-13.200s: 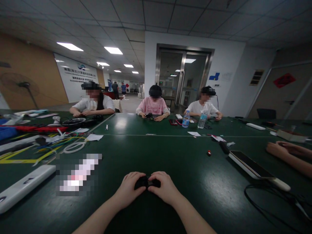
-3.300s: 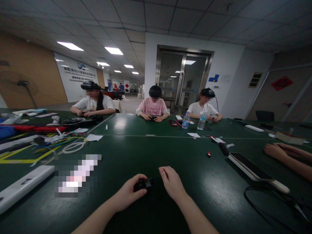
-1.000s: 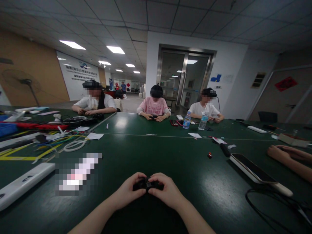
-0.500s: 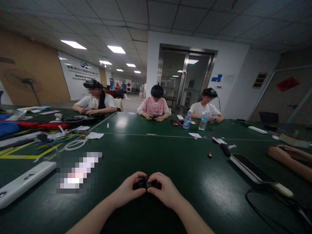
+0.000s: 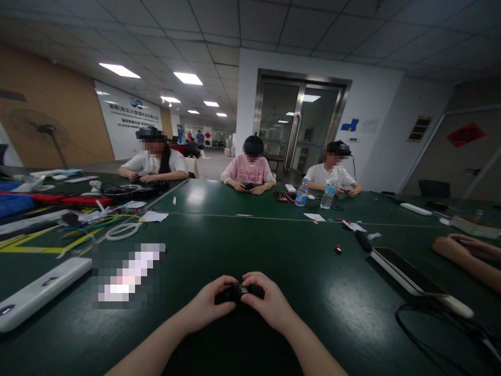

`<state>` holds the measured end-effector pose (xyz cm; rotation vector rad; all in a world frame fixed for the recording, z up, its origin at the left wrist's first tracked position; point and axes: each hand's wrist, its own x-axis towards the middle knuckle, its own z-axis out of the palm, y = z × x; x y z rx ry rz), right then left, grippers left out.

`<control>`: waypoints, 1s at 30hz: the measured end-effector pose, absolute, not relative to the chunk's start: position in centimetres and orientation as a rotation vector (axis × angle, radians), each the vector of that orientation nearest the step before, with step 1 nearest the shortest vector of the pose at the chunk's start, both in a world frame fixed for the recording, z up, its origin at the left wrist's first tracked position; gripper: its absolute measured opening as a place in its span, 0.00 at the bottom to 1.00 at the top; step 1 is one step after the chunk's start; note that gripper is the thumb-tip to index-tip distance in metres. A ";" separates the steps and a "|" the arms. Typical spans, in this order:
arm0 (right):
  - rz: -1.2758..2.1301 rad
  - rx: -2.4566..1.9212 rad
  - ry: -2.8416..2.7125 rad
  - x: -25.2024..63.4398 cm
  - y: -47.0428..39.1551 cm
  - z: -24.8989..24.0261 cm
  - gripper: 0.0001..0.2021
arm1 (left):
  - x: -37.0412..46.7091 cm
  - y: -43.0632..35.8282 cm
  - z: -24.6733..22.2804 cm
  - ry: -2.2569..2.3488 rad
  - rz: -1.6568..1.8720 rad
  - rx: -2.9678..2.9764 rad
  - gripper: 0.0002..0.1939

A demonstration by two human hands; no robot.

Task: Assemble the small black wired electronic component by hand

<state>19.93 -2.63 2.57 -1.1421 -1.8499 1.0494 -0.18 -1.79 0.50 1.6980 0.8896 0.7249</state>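
Observation:
A small black object (image 5: pixel 236 292) is held between both hands just above the green table (image 5: pixel 289 261), low in the middle of the view. My left hand (image 5: pixel 209 303) grips its left end, thumb in front and fingers behind. Around its right end close the thumb and fingers of my right hand (image 5: pixel 268 300). Its middle part has a shiny patch, but its exact form is too dark to make out. The fingers cover both ends.
A long white device (image 5: pixel 45 292) and a blurred-out bright item (image 5: pixel 131 274) lie at left. At right are a phone (image 5: pixel 407 269), a black cable (image 5: pixel 422 334), a small red item (image 5: pixel 338 249) and another person's hands (image 5: pixel 462 248). Bottles (image 5: pixel 328 196) and seated people are across the table.
My right hand has shifted slightly, its fingers raised a little, and more of the black object's middle shows. My left hand has hardly moved. The view has shifted slightly.

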 end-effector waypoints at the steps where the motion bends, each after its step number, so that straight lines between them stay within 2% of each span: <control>1: 1.054 -1.165 -1.839 20.1 -2.6 2.8 0.08 | -0.2 -1.8 0.5 0.889 0.728 1.689 0.21; 9: 1.065 -1.170 -1.760 21.3 -2.1 3.3 0.09 | -0.3 -1.9 1.0 0.913 0.696 1.700 0.20; 13: 1.063 -1.166 -1.723 22.3 -1.4 2.9 0.14 | -0.3 -1.9 1.2 0.921 0.690 1.682 0.21; 22: 1.210 -1.164 -1.619 25.5 -0.3 2.9 0.19 | -0.3 -2.1 1.5 0.926 0.701 1.677 0.21; 30: 1.151 -1.184 -1.505 26.9 -0.5 3.9 0.17 | -0.6 -1.8 0.9 0.896 0.700 1.633 0.22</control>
